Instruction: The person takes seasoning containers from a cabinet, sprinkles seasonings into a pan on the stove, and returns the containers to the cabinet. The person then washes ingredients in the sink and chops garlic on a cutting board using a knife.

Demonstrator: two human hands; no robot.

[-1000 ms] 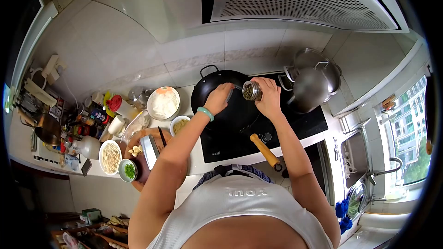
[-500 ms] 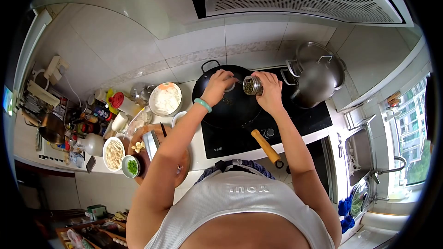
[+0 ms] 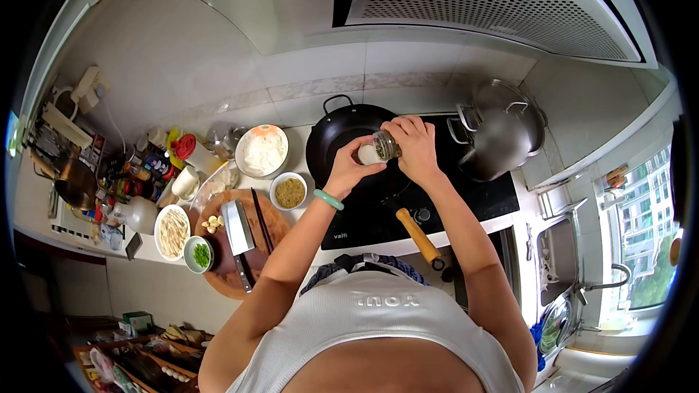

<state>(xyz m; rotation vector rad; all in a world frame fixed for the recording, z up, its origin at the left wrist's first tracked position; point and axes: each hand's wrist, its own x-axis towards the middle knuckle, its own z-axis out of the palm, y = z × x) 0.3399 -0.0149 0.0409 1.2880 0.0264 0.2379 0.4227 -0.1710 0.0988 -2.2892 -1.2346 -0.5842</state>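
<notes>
Centre of the frame, the left hand (image 3: 353,167) is pinching what is looking like a round lid (image 3: 368,154) between thumb and fingers, right by the mouth of the glass spice jar (image 3: 387,144). The right hand (image 3: 413,144) is gripping that jar, tilting it sideways over the wok (image 3: 329,133), and dark grains are showing through the glass! Is the lid sitting fully on? The angle is not telling.

Over to the left of the frame, the bench (image 3: 298,147) is showing preparation well advanced: chopped greens (image 3: 202,254) are filling a small bowl, pale strips (image 3: 174,233) are heaping in a white dish, and garlic cloves (image 3: 212,223), seemingly uncut, are lying on the chopping board (image 3: 227,285) beside the cleaver (image 3: 238,227). All those portions are sitting outside the wok, whose inside the hands are partly hiding.
</notes>
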